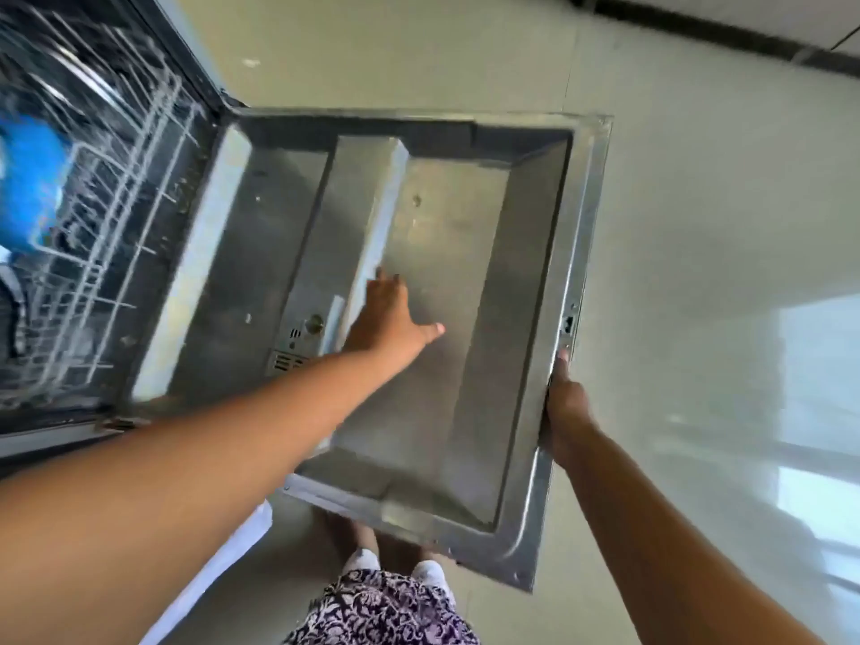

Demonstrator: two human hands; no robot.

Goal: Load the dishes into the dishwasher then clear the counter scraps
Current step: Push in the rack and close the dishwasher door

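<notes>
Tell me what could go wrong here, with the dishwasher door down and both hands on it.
1. The left hand lies spread inside the door while the right hand has a grip on its edge; lifting the door now might trap the left fingers.
2. The feet stand just beneath the door's corner; if it drops, it may strike them.
3. The rack with the blue item looks pushed in, but blur hides whether anything sticks out.
</notes>
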